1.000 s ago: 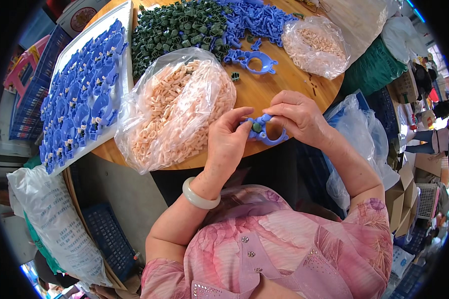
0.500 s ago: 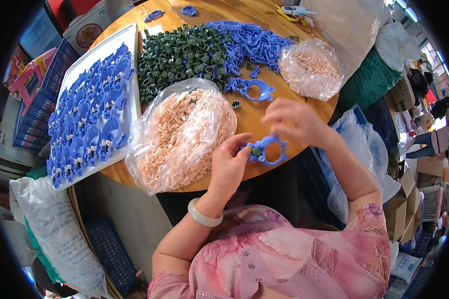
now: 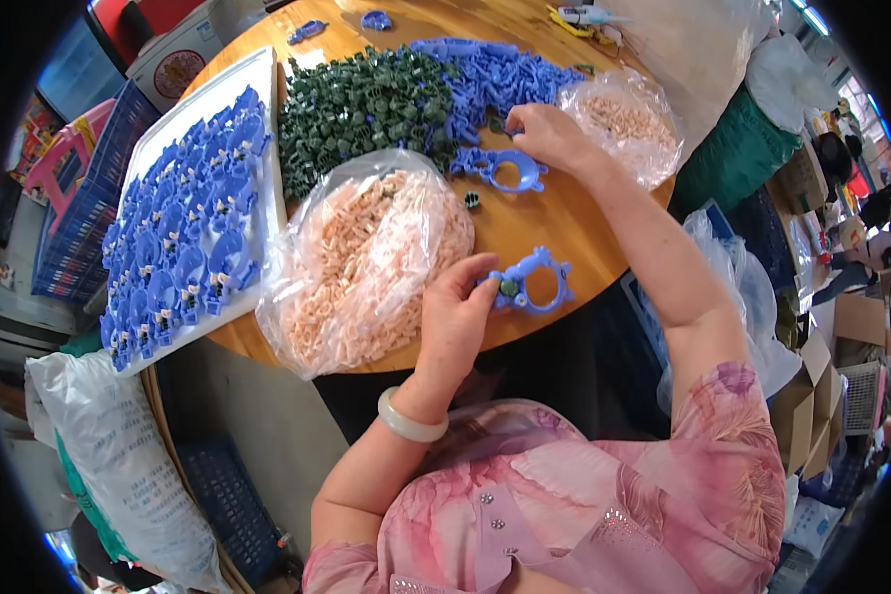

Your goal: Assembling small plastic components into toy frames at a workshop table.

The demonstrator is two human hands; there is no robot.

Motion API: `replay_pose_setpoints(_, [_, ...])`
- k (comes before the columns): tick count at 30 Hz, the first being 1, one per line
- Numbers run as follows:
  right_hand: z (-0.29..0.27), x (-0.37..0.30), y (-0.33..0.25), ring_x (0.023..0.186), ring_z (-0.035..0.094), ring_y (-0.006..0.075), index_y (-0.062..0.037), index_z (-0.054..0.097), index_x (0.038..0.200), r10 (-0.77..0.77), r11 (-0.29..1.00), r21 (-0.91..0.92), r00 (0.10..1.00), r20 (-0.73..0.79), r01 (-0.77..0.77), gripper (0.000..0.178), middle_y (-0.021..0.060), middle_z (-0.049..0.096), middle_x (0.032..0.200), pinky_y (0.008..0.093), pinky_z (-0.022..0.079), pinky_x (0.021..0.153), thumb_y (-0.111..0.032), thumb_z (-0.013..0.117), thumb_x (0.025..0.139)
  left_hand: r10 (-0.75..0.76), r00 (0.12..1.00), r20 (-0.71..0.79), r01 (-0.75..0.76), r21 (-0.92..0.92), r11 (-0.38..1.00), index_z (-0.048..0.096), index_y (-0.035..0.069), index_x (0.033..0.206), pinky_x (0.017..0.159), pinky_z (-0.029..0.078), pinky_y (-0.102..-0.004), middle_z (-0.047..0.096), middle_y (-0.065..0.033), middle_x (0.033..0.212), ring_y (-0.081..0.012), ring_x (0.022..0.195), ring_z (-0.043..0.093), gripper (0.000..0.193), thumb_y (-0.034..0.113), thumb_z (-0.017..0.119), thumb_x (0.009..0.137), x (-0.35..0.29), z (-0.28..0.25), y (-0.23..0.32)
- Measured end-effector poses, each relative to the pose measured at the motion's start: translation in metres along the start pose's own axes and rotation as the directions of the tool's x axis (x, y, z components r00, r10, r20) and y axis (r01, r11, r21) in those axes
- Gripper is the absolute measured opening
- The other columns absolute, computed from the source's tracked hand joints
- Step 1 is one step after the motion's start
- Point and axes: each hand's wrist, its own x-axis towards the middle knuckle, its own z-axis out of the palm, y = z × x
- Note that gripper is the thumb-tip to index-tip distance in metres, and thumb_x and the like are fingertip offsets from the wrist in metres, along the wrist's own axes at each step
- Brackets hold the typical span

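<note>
My left hand (image 3: 455,312) pinches the left end of a blue plastic ring-shaped piece (image 3: 567,284), held at the table's near edge. A small dark green part (image 3: 509,288) is set in it close to my thumb. Farther off, my right hand (image 3: 552,137) has its fingertips drawn together at the near edge of a heap of small blue plastic parts (image 3: 510,74). Whatever is between those fingertips is too small to make out. Just below that hand lies a second blue ring-shaped piece (image 3: 481,168). One loose dark green part (image 3: 472,200) rests nearer to me.
Left of centre, a clear bag of peach-coloured pieces (image 3: 366,287) sits before a dark green heap (image 3: 366,109). Another such bag (image 3: 629,119) stands at the right. A white tray (image 3: 230,79) carries rows of blue assemblies. A yellow-handled tool (image 3: 574,25) lies at the far edge.
My right hand has moved away from the held blue piece, forward to the heap of small blue parts. My left hand keeps its hold, nearly in place.
</note>
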Motion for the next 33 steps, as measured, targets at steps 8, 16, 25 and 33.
replay_pose_setpoints(8, [-0.034,-0.079,0.008,0.065,0.06,0.0095,-0.0011,0.062,0.104,0.09,0.736,0.618,0.945,0.314,-0.276,0.024,0.0042,0.062,0.076,0.0216,0.048,0.056,-0.013,0.051,0.087,0.003,1.0,0.016,-0.002,-0.034,0.999,0.054,-0.004,0.115,0.077,0.057,-0.0309,0.059,-0.0088,0.101,-0.0149,0.087,0.062,0.026,0.002,0.05,0.09,0.0,0.002,0.003])
replay_pose_setpoints(16, [-0.029,-0.134,0.013,0.063,0.057,0.0049,-0.0039,0.066,0.099,0.146,0.637,0.696,0.939,0.313,-0.331,0.018,0.0006,0.061,0.079,0.0185,0.045,0.055,-0.016,0.057,0.088,0.01,1.0,-0.008,-0.01,-0.041,0.999,0.053,-0.006,0.115,0.077,0.057,-0.0326,0.058,-0.0088,0.099,-0.0154,0.087,0.062,0.027,0.0,0.049,0.09,-0.002,0.003,0.005])
replay_pose_setpoints(25, [-0.024,-0.148,-0.008,0.074,0.058,0.0144,-0.0011,0.064,0.098,-0.038,0.967,0.241,0.979,-0.202,0.087,0.016,0.0055,0.058,0.094,0.0241,0.046,0.065,-0.002,0.061,0.082,0.0,1.0,-0.014,0.0,-0.02,1.0,0.053,-0.006,0.116,0.077,0.057,-0.0332,0.059,-0.009,0.097,-0.0157,0.086,0.062,0.027,0.001,0.049,0.09,-0.005,0.003,0.005])
replay_pose_setpoints(33, [-0.031,-0.154,-0.016,0.085,0.058,0.0114,0.0003,0.063,0.1,0.056,0.859,0.511,0.998,-0.024,-0.035,0.018,0.0038,0.062,0.091,0.0223,0.045,0.073,0.0,0.062,0.082,-0.002,0.999,-0.035,0.002,-0.017,1.0,0.053,-0.005,0.115,0.077,0.056,-0.0319,0.06,-0.0086,0.097,-0.0157,0.085,0.063,0.026,0.002,0.05,0.09,-0.002,0.004,0.005])
